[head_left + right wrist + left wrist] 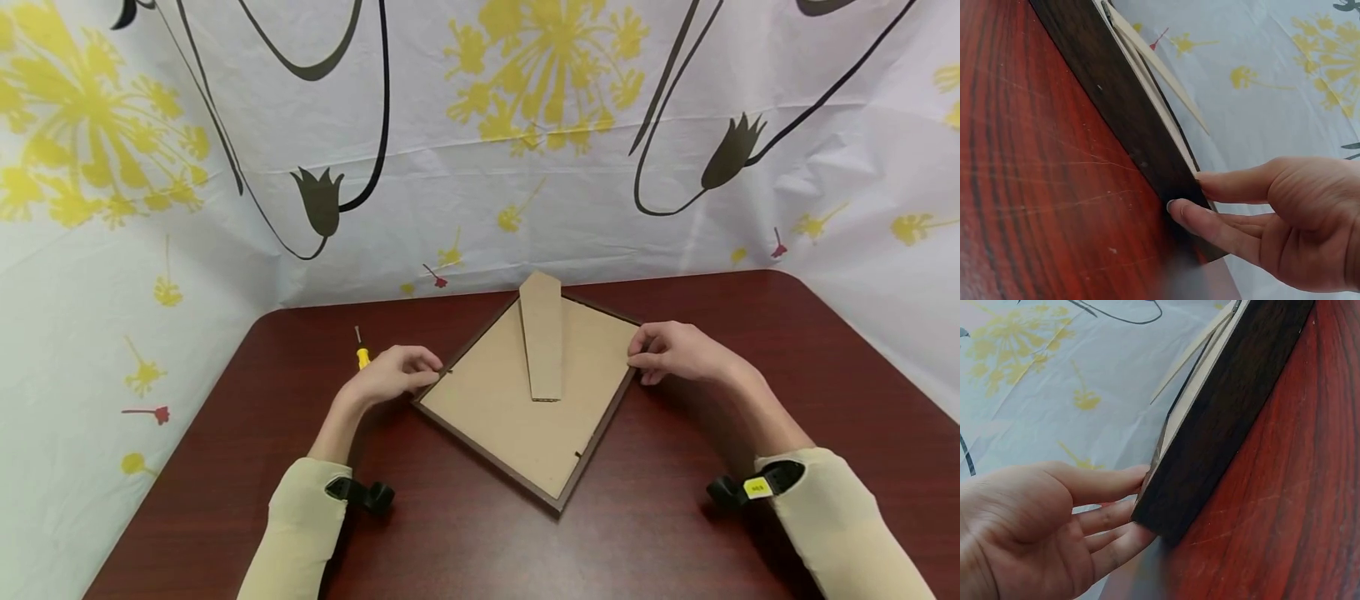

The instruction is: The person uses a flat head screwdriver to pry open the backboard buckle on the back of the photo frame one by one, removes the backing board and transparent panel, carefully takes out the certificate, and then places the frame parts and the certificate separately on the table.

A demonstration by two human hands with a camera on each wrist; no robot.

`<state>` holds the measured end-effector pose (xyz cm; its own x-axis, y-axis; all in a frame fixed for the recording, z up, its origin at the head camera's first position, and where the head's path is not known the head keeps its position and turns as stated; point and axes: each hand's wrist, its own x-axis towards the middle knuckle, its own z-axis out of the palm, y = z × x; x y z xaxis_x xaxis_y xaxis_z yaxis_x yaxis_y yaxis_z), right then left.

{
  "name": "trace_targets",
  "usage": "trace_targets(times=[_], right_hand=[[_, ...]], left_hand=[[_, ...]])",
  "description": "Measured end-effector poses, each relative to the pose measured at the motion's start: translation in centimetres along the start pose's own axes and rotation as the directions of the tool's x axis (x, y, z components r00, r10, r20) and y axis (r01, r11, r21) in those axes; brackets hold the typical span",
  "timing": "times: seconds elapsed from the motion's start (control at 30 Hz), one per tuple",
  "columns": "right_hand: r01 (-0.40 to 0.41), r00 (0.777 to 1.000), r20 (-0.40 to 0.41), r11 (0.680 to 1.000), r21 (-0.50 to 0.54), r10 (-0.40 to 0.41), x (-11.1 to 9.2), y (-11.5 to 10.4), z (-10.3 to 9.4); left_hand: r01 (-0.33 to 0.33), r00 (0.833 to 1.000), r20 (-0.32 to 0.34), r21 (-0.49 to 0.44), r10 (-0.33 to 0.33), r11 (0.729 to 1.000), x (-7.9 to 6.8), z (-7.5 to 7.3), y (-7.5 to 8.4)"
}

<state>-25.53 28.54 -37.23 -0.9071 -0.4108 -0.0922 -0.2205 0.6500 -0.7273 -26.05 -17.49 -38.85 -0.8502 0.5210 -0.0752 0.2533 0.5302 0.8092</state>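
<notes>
Pale sleeves [832, 508] sit nearest the head camera. Past them, a brown frame [487, 456] is on the red table [465, 550], a cardboard strip [543, 342] on top. The left hand [392, 375] holds its left corner, near a yellow screwdriver [363, 357]; the right hand [682, 352] holds its right corner. Left wrist view: that hand pinches the frame, only a little open. Right wrist view: same small pinch.

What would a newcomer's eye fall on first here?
Probably the tan-backed frame, turned cornerwise on the dark red table, with a tapered cardboard strip on its back. Next, the left hand grips the frame's left corner, the right hand its right corner. A yellow-handled tool lies just beyond the left hand.
</notes>
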Motion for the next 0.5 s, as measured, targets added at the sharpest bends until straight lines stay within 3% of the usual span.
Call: trace_targets(times=[0.17,0.23,0.33,0.5], right_hand=[[0.016,0.996,-0.081,0.991,-0.131,-0.026,0.1,-0.1,0.2],[0.024,0.994,-0.098,0.987,-0.161,-0.040,0.2,-0.2,0.3],[0.036,0.996,-0.075,0.992,-0.121,-0.045,0.2,-0.2,0.3],[0.044,0.997,0.068,0.999,0.031,-0.046,0.3,-0.3,0.5]], left_hand=[[0.067,0.984,0.172,-0.120,-0.046,0.991,-0.1,0.1,0.5],[0.092,0.977,0.204,-0.143,-0.062,0.985,0.0,0.2,0.7],[0.088,0.984,0.166,-0.151,-0.063,0.985,0.2,0.5,1.0],[0.041,0.998,0.052,-0.144,-0.034,0.989,0.5,1.3,1.2]])
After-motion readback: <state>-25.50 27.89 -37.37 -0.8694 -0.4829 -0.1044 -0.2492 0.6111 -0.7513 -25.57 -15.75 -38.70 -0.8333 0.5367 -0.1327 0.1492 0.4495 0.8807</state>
